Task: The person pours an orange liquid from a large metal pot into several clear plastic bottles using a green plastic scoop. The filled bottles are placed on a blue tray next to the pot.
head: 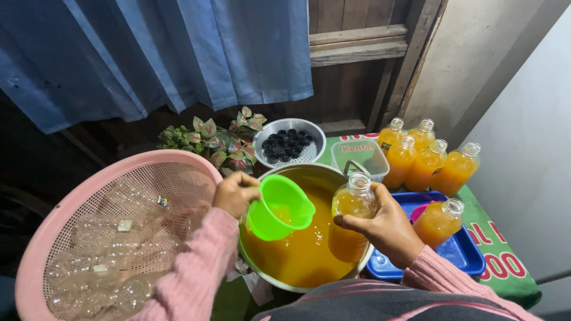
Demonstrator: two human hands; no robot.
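My left hand [235, 193] grips a bright green plastic cup [279, 208] by its handle and holds it tilted over a large metal pot [309, 170] full of orange juice. My right hand [386, 229] is wrapped around a clear uncapped bottle [352, 205], held upright over the pot and mostly full of the same juice. The cup's lip sits just left of the bottle, below its mouth. Both arms are in pink knit sleeves.
A pink mesh basket [53, 238] of several empty clear bottles sits at left. Several filled uncapped bottles [425, 160] stand at the back right, one more [439, 221] on a blue tray [467, 252]. Behind the pot: a colander of dark caps [289, 141], a clear tub [360, 156], a leafy plant [221, 138].
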